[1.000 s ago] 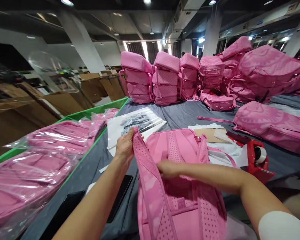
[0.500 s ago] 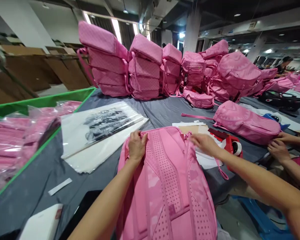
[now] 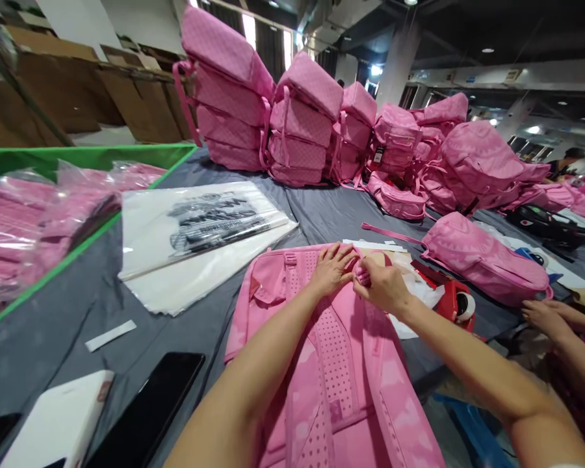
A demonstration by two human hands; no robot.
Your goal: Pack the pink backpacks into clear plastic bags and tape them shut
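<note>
A pink camouflage backpack (image 3: 338, 370) lies in front of me with its perforated back panel and shoulder straps facing up. My left hand (image 3: 332, 268) rests on its top edge, fingers stretched out and slightly apart. Close beside it, my right hand (image 3: 384, 285) is closed around a bunched pink strap (image 3: 363, 274) at the top right of the backpack. The loose right shoulder strap (image 3: 383, 364) runs down from there. What lies under my right fingers is partly hidden.
Printed plastic bags (image 3: 199, 227) lie left of the backpack, near a black phone (image 3: 151, 406) and a white box-like device (image 3: 58, 416). A red tape dispenser (image 3: 455, 302) sits right. Stacked pink backpacks (image 3: 234, 97) line the back. A co-worker's hands (image 3: 546, 318) touch another pink bag (image 3: 487, 260).
My left hand has moved right along the backpack's top edge, beside my right hand. My right hand has shifted slightly left with the strap. The view has tilted.
</note>
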